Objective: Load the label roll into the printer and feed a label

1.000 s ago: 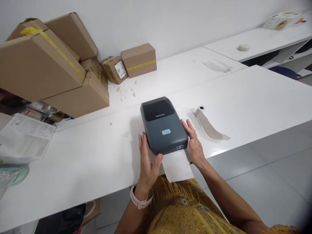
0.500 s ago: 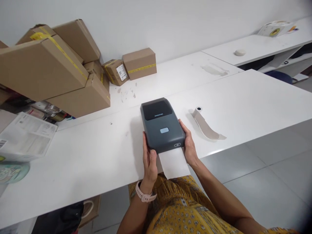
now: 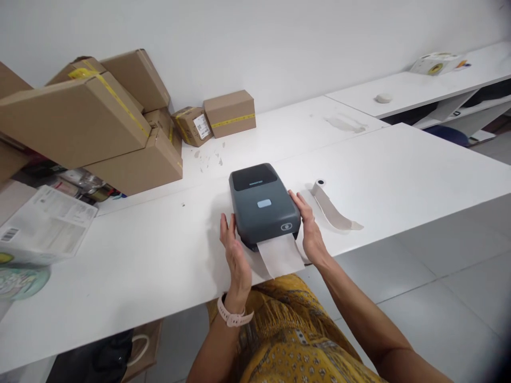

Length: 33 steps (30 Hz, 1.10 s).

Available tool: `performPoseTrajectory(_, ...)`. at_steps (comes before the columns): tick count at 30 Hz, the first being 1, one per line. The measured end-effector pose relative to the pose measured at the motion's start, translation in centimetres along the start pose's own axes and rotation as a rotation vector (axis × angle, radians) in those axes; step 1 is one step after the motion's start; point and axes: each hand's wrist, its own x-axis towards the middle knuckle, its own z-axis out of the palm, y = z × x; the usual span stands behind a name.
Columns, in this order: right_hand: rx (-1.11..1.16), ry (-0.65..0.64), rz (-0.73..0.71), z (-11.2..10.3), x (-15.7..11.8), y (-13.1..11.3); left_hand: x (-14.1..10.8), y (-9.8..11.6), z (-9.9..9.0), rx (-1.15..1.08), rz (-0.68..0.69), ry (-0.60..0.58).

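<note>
A dark grey label printer point(image 3: 265, 221) with a glossy black window and a light blue button sits on the white table near its front edge. A blank white paper label point(image 3: 281, 255) sticks out of its front toward me. My left hand point(image 3: 236, 258) is beside the printer's left front corner, fingers stretched and spread; whether a fingertip touches the casing I cannot tell. Along the right side, my right hand point(image 3: 309, 229) has its fingers extended flat by the casing. To the right lies a small partly unrolled paper roll point(image 3: 320, 184), its strip curling toward the front edge.
Cardboard boxes point(image 3: 131, 170) are stacked at the back left, with two smaller cartons point(image 3: 229, 114) beside them. A white printed package point(image 3: 51, 223) and a greenish clear container point(image 3: 24, 282) stand at the left edge. A second white table point(image 3: 423, 88) with shelves continues at the back right.
The printer has come down to rest on the table. My left hand has loosened from its side and spread its fingers; my right hand's grip has flattened. The view has tilted slightly.
</note>
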Motion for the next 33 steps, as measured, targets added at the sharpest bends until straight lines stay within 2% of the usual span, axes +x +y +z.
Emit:
performPoseTrajectory(4, -0.152, -0.003, -0.211, -1.4, 5.6, -3.2, 5.8, 2.5, -1.3, 0.087, 0.153, -0.018)
performPoseTrajectory(7, -0.17, 0.041, -0.331, -1.1, 11.5, -5.5, 10.7, 3.4, -1.1, 0.139, 0.105, 0.03)
performPoseTrajectory(8, -0.164, 0.046, -0.349, -0.7, 13.5, -6.0, 12.0, 3.2, -0.9, 0.162, 0.044, 0.061)
performPoseTrajectory(9, -0.154, 0.053, -0.351, -0.3, 15.3, -6.4, 12.9, 2.8, -0.7, 0.196, -0.039, 0.042)
performPoseTrajectory(12, -0.132, 0.067, -0.269, 0.8, 20.3, -6.8, 13.6, 0.9, -0.2, 0.289, -0.228, -0.133)
performPoseTrajectory(15, -0.127, 0.033, -0.16, 1.6, 24.3, -6.4, 12.8, -0.5, -0.5, 0.311, -0.26, -0.288)
performPoseTrajectory(17, -0.134, -0.002, -0.151, 1.9, 25.8, -5.9, 12.2, -0.8, -0.9, 0.301, -0.256, -0.349)
performPoseTrajectory(20, -0.244, 0.067, -0.268, 2.1, 25.0, -5.3, 11.9, -0.6, -1.5, 0.284, -0.272, -0.396)
performPoseTrajectory(22, -0.332, 0.116, -0.377, 2.0, 22.6, -5.2, 12.0, -0.4, -1.5, 0.282, -0.282, -0.407)
performPoseTrajectory(23, -0.358, 0.084, -0.416, 1.9, 21.1, -5.1, 12.0, -0.4, -1.5, 0.287, -0.282, -0.408)
performPoseTrajectory(24, -0.375, -0.011, -0.439, 1.8, 19.7, -4.9, 12.1, -0.4, -1.4, 0.296, -0.279, -0.406)
performPoseTrajectory(25, -0.387, -0.158, -0.444, 1.7, 18.5, -4.7, 12.1, -0.3, -1.3, 0.309, -0.277, -0.398)
performPoseTrajectory(28, -0.455, -0.716, -0.396, 1.8, 16.4, -3.6, 11.9, 0.0, -1.0, 0.361, -0.279, -0.376)
performPoseTrajectory(29, -0.501, -0.847, -0.377, 2.1, 16.3, -3.3, 11.9, 0.1, -0.9, 0.382, -0.275, -0.371)
performPoseTrajectory(31, -0.619, -0.979, -0.353, 3.0, 16.4, -2.8, 11.8, 0.4, -0.8, 0.426, -0.253, -0.372)
performPoseTrajectory(33, -0.705, -1.005, -0.336, 4.1, 16.9, -2.6, 11.9, 0.5, -0.8, 0.466, -0.221, -0.387)
